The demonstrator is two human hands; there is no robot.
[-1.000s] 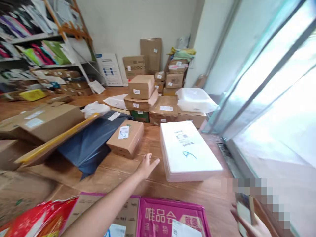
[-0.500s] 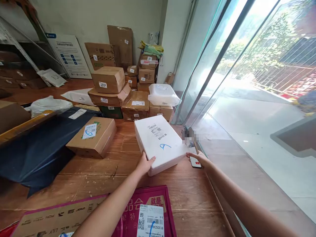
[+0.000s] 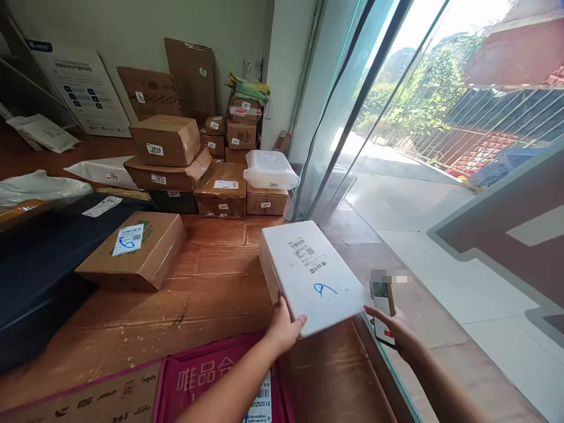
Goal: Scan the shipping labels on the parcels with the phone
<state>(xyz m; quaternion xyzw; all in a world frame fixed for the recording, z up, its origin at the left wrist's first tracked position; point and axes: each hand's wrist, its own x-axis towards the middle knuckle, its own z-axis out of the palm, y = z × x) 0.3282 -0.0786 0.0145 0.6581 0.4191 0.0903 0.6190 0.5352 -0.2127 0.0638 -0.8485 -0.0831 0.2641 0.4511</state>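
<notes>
A white box (image 3: 308, 276) with a printed label and a blue pen mark on top is close to the glass, tilted or lifted; whether it still touches the floor I cannot tell. My left hand (image 3: 285, 329) grips its near left corner, thumb on the top face and fingers down the side. In my right hand (image 3: 399, 332) is a smartphone (image 3: 382, 311) with a lit screen. The forefinger of that hand reaches to the box's right corner. Below the box lies a magenta and brown carton (image 3: 198, 376), partly hidden by my left forearm.
To the left are a brown carton (image 3: 141, 249) and a large dark parcel (image 3: 39, 270). Stacked cartons (image 3: 165, 141) and a bubble-wrapped parcel (image 3: 269, 170) stand at the back. A glass panel (image 3: 352, 176) runs along the right. A white sign board (image 3: 83, 94) leans on the wall.
The white box has moved right and nearer to me, held by my left hand. My right hand with the smartphone has moved right and down alongside it. The view has turned right.
</notes>
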